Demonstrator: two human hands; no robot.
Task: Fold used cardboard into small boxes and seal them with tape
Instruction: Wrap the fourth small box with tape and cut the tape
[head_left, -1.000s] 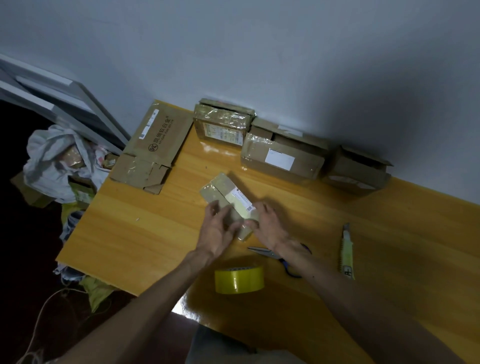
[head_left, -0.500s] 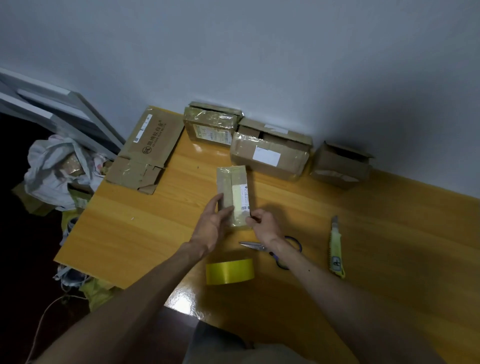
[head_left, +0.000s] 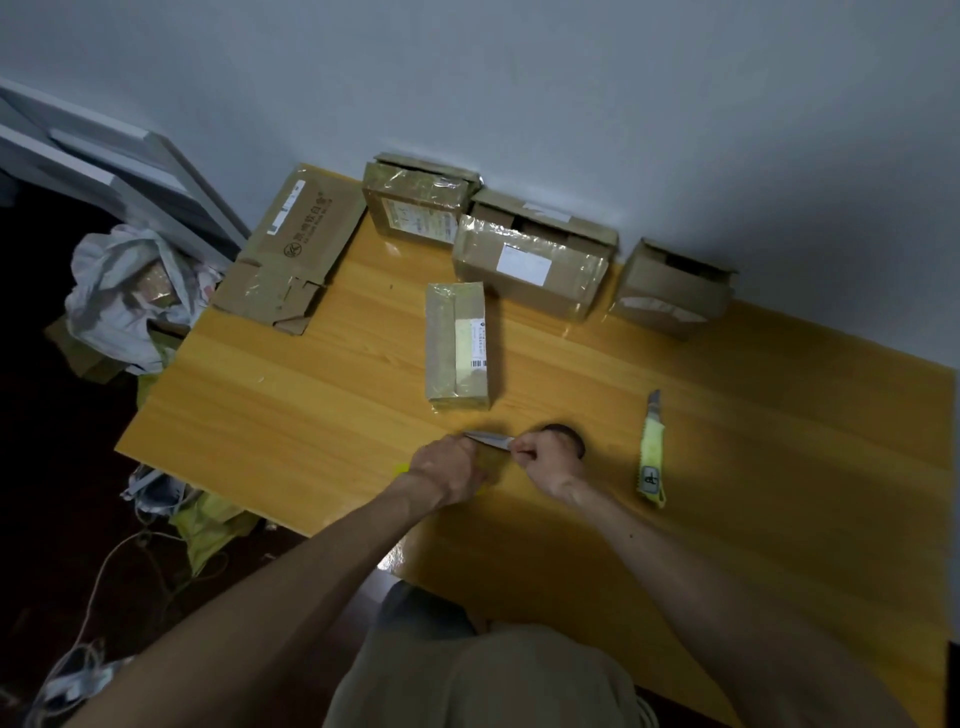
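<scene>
A small taped cardboard box with a white barcode label lies flat on the wooden table, free of both hands. Nearer to me, my left hand curls over the yellow tape roll, which it hides almost fully; only yellow slivers show at its edges. Just to its right, my right hand grips the scissors. Their blades point left toward my left hand, and the dark handle shows behind my knuckles.
A yellow utility knife lies right of my hands. Along the wall stand a flattened carton, two taped boxes and an open box. A white bag and cables sit off the table's left edge.
Both hands let go of the small box, which now lies farther from me. My left hand dropped onto the tape roll and my right hand took up the scissors.
</scene>
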